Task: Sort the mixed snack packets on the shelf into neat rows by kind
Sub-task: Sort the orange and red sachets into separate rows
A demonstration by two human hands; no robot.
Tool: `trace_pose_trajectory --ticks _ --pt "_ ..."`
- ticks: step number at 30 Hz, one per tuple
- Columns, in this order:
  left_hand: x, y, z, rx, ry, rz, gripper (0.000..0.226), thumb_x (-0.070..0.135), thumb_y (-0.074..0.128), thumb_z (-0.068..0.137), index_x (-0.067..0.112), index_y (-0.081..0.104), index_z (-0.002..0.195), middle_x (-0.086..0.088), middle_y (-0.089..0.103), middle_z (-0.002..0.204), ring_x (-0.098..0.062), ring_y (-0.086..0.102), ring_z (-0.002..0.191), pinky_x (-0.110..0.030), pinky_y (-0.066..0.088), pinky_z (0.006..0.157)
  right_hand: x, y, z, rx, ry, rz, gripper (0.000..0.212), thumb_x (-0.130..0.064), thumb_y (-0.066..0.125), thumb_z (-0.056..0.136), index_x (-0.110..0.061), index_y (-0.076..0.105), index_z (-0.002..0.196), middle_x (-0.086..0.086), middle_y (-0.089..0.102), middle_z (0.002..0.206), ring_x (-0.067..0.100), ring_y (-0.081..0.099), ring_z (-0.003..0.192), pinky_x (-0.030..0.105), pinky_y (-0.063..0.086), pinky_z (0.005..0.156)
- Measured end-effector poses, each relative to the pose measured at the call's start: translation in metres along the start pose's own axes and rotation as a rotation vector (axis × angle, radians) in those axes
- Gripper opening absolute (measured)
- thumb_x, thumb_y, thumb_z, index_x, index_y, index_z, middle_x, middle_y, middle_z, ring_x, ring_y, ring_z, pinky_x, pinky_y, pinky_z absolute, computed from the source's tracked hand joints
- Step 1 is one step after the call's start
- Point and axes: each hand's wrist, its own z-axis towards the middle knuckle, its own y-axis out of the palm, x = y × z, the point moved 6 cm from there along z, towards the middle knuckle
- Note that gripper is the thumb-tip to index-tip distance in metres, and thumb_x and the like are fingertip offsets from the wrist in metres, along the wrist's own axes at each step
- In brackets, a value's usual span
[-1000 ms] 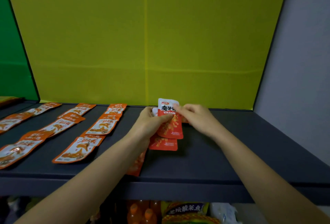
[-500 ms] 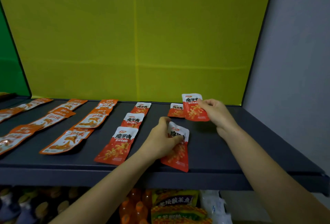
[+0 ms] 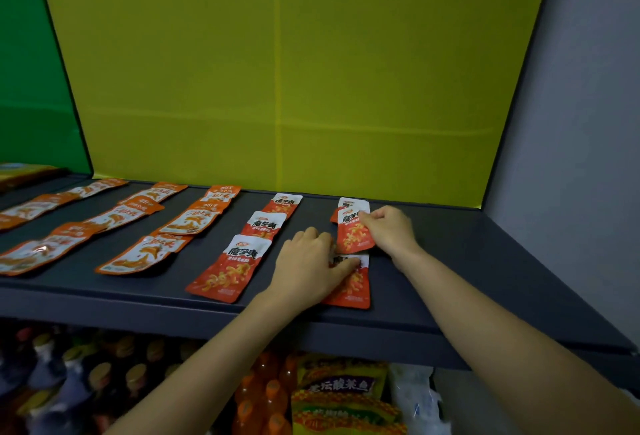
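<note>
On the dark shelf (image 3: 450, 278) the packets lie in rows running front to back: orange packets (image 3: 188, 221) on the left, then a row of three red packets (image 3: 230, 268). A second red row is to the right of it. The left hand (image 3: 308, 265) holds that row's front packet (image 3: 351, 291) at its left edge, with the thumb laid across the white top and the other fingers curled (their tips are hidden). The right hand (image 3: 388, 228) pinches the middle packet (image 3: 353, 239) at its upper right side. This one overlaps the back packet (image 3: 354, 203) and just meets the front one. A yellow board (image 3: 277, 71) backs the shelf. Below the shelf stand bottles (image 3: 270, 396) and yellow bags (image 3: 339, 386).
</note>
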Motion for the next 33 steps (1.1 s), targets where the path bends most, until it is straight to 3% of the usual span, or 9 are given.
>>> trace_pose_trajectory --ticks 4,7,13,16,20,26,33 --pt "0.002 -0.003 -0.002 0.047 0.017 0.045 0.051 0.058 0.046 0.086 0.013 0.06 0.104 -0.007 0.057 0.107 -0.024 0.052 0.105 -0.034 0.04 0.086 -0.003 0.0 -0.005 0.025 -0.022 -0.343 0.039 -0.045 0.048 0.089 -0.015 0.065 0.108 0.01 0.064 0.117 0.033 0.057 0.111 0.033 0.044 0.083" --pt "0.003 -0.003 -0.001 0.065 0.034 0.052 0.052 0.058 0.045 0.086 0.013 0.062 0.105 -0.007 0.058 0.107 -0.023 0.053 0.104 -0.034 0.04 0.085 -0.003 -0.001 -0.007 0.03 -0.055 -0.467 0.043 -0.048 0.044 0.09 -0.011 0.063 0.098 0.013 0.065 0.113 0.034 0.058 0.106 0.032 0.04 0.074" --pt "0.004 -0.009 -0.003 0.116 0.051 0.039 0.049 0.054 0.04 0.09 0.013 0.063 0.103 -0.007 0.06 0.104 -0.023 0.054 0.102 -0.034 0.04 0.084 -0.006 -0.007 -0.012 0.023 -0.082 -0.578 0.053 -0.053 0.041 0.091 -0.007 0.065 0.103 0.015 0.063 0.11 0.035 0.058 0.105 0.032 0.039 0.071" --pt "-0.004 -0.029 -0.011 0.196 0.082 -0.009 0.043 0.048 0.042 0.092 0.012 0.061 0.108 -0.005 0.062 0.106 -0.023 0.054 0.103 -0.033 0.04 0.084 -0.008 -0.018 -0.018 0.027 -0.067 -0.493 0.049 -0.055 0.041 0.091 -0.011 0.062 0.101 0.013 0.063 0.113 0.035 0.056 0.109 0.036 0.043 0.08" --pt "-0.039 -0.069 -0.028 0.322 0.083 -0.01 0.032 0.04 0.045 0.092 0.015 0.062 0.102 -0.003 0.066 0.1 -0.023 0.059 0.098 -0.034 0.041 0.078 -0.034 -0.028 -0.04 0.039 -0.218 -0.384 0.022 -0.043 0.048 0.092 -0.024 0.059 0.095 0.0 0.066 0.108 0.027 0.058 0.104 0.034 0.043 0.08" --pt "-0.14 -0.135 -0.078 0.382 -0.096 0.078 0.024 0.036 0.05 0.091 0.017 0.063 0.097 -0.001 0.068 0.094 -0.026 0.063 0.092 -0.034 0.044 0.069 -0.119 0.012 -0.101 -0.037 -0.601 -0.264 0.009 -0.026 0.054 0.091 -0.028 0.063 0.091 -0.021 0.053 0.071 0.01 0.058 0.075 0.026 0.04 0.064" --pt "-0.282 -0.206 -0.205 0.402 -0.406 0.21 0.021 0.036 0.053 0.089 0.018 0.064 0.093 -0.002 0.069 0.09 -0.029 0.065 0.09 -0.034 0.047 0.065 -0.22 0.128 -0.194 -0.202 -0.874 -0.085 0.011 -0.023 0.058 0.087 -0.023 0.066 0.095 -0.006 0.069 0.095 0.014 0.064 0.088 0.035 0.051 0.08"
